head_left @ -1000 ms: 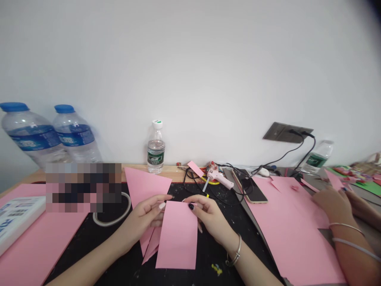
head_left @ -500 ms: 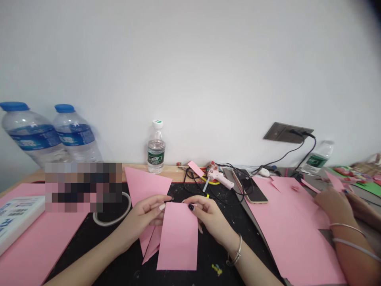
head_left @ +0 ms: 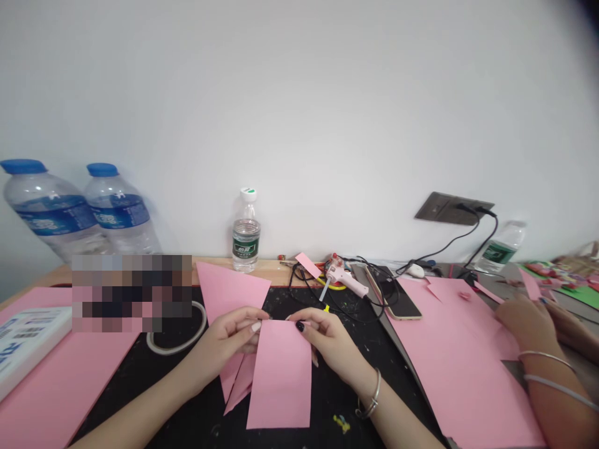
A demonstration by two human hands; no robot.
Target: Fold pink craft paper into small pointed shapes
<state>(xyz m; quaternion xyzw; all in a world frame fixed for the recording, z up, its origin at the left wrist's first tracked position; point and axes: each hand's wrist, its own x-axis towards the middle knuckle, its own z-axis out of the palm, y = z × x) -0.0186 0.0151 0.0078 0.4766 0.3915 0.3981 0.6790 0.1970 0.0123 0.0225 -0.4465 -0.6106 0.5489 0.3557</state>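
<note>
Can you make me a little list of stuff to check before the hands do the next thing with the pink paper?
1. Both hands on the pink rectangle: ok, left hand and right hand pinch its top corners.
2. Rectangle lying flat on the black mat: ok.
3. Rectangle free of other paper: not ok, it overlaps the pink triangle.
4. Glue gun away from fingers: ok.
5. Tape ring within reach: ok.
6. Glue gun hot: cannot tell.

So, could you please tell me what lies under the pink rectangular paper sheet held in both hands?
Under the pink rectangular paper sheet, pointed pink paper offcuts poke out at its left edge, on the black cutting mat. How far they run beneath is covered.
</note>
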